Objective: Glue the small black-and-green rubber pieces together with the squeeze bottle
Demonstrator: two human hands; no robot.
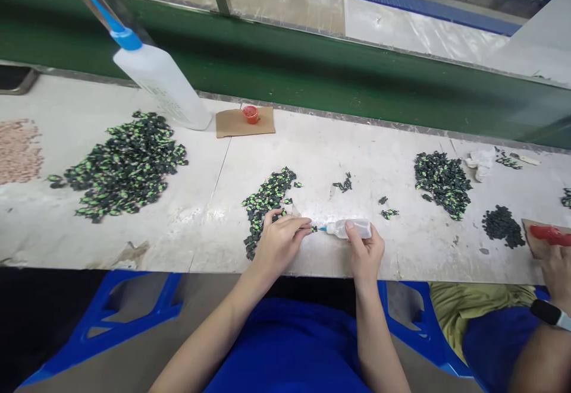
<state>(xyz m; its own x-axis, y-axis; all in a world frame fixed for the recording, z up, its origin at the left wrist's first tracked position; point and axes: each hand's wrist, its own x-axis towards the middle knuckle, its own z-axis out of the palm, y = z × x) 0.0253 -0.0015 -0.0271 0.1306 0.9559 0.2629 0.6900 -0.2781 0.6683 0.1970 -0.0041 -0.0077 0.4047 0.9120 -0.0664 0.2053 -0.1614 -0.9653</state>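
The fingers (298,225) of the left hand (279,244) are pinched shut on a tiny green and black piece (314,228). The piece is held just above the worktop (312,161), near its front edge. The right hand (366,250) is wrapped around a small clear bottle (352,228), with its fingers closed on the bottle's body. The bottle lies on its side, and its blue tip (322,229) points left and touches the tiny piece.

Just behind the left hand is a small pile (265,203) of the same green and black pieces. A few loose pieces (343,185) lie a bit further back, and a few more (388,213) sit near the right hand.

Far to the left is a big pile (125,167) of the same pieces. Beside it at the edge is a pinkish heap (18,149). A large white bottle (160,84) with a blue cap leans at the back. Next to it a little red cap (250,113) sits on a square of brown card (232,124).

To the right is another pile (441,182), and a darker pile (502,225) lies close by. At the far right, another person's hand (557,268) is near a red thing (551,235) on a card. That person wears a watch (551,314).
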